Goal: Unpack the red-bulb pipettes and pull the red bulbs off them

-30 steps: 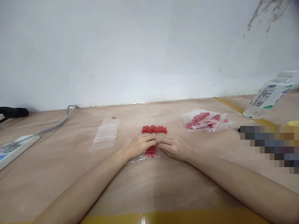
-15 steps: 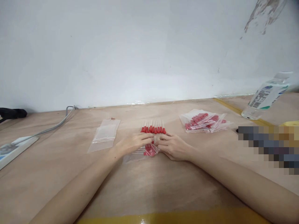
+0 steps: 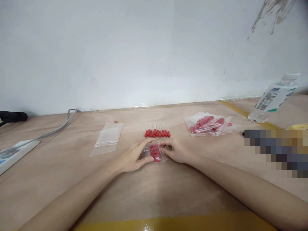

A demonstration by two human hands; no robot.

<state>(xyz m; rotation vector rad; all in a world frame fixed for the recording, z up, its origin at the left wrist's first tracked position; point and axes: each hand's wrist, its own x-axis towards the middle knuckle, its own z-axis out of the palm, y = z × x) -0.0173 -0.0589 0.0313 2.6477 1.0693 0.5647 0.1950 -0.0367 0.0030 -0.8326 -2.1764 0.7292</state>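
Observation:
A clear zip-lock bag [image 3: 163, 156] lies in front of me with several red-bulbed droppers [image 3: 155, 150] inside, their bulbs toward its right end. My left hand [image 3: 134, 156] spans the bag from the left, thumb on its near edge and fingers at its far edge. At the right end, my right hand [image 3: 175, 150] pinches the bag's edge between bent fingers and thumb. Just beyond both hands is a row of loose droppers [image 3: 157, 133], red bulbs facing me and clear tubes pointing toward the wall.
Flat zip-lock bags [image 3: 107, 138] lie at the left. A pile of filled bags [image 3: 210, 125] is at the right. Farther right stands a tilted-looking water bottle [image 3: 274, 99]. A power strip [image 3: 19, 154] with a grey cable [image 3: 54, 132] occupies the left edge.
Both hands were close together at the bag's right end. My left hand has shifted left and opened wider across the bag, which now lies flatter with its bulbs in plain sight.

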